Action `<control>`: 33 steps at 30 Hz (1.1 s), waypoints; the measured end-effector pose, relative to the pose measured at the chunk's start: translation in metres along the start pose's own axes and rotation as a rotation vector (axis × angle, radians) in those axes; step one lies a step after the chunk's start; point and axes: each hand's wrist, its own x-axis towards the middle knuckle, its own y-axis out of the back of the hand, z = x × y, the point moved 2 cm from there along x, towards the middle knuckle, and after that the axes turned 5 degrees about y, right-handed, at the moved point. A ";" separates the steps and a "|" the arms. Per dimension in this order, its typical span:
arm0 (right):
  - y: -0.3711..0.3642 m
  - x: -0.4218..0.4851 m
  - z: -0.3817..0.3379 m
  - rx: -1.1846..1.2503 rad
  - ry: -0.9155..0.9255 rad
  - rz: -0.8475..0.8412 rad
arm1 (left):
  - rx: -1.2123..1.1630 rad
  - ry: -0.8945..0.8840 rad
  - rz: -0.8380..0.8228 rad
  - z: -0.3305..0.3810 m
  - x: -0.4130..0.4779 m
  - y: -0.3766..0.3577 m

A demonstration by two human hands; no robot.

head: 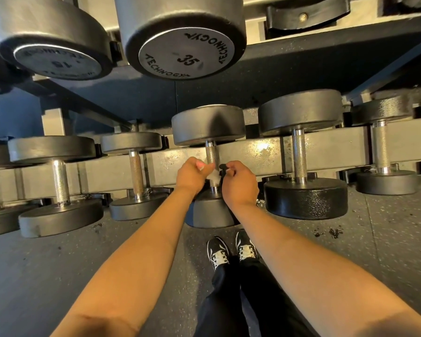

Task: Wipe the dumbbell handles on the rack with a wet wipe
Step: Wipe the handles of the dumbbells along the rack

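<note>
A black dumbbell with a knurled steel handle point(211, 153) lies on the lower rack rail point(253, 152) at the centre. A white wet wipe point(214, 175) is wrapped around the near part of that handle. My left hand point(192, 175) grips the wipe from the left, thumb up against the handle. My right hand point(238, 182) pinches the wipe from the right with curled fingers. The near head of this dumbbell is partly hidden behind my wrists.
More dumbbells lie along the lower rail: one at the right point(300, 154), one at the far right point(382, 144), and two at the left point(136, 171) point(60, 181). An upper shelf holds a 35 dumbbell point(186, 58) overhead. My shoes point(231, 249) stand on the speckled floor.
</note>
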 end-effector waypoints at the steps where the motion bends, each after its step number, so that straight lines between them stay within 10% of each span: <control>1: 0.001 0.000 0.000 -0.002 -0.002 -0.008 | 0.068 0.001 -0.032 -0.003 -0.003 0.002; 24: 0.005 -0.003 0.001 0.104 0.066 -0.104 | 0.791 0.146 -0.190 -0.002 -0.018 0.000; 33: 0.008 -0.007 0.007 0.119 0.190 -0.221 | 0.025 -0.155 0.123 -0.004 -0.054 -0.009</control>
